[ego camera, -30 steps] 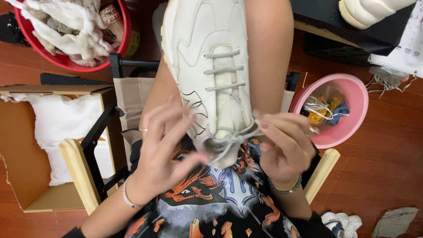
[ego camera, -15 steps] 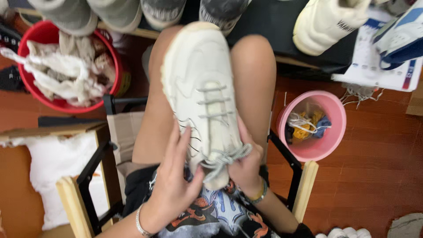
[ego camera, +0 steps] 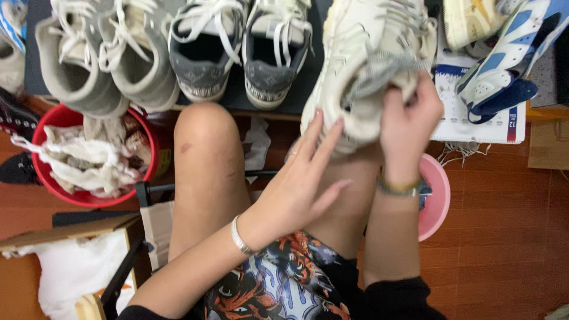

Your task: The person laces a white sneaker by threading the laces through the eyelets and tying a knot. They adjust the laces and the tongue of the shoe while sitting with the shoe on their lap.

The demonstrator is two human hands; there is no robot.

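Upper centre of frame, your right hand [ego camera: 409, 121] clenches the cream sneaker's [ego camera: 361, 65] heel | left hand [ego camera: 305, 178] released, fingertips brushing its side | looks light, soft-padded, laces loose: grip the firm heel or sole | grey sneakers [ego camera: 172, 53] upper left, red bucket [ego camera: 50, 121] left.

Single head view, looking steeply down, close over lap and floor.

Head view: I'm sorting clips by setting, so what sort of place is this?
Probably a small shoe cleaning or repair spot. Grey sneakers line a dark surface, the right hand grips a cream sneaker, and a red bucket holds rags.
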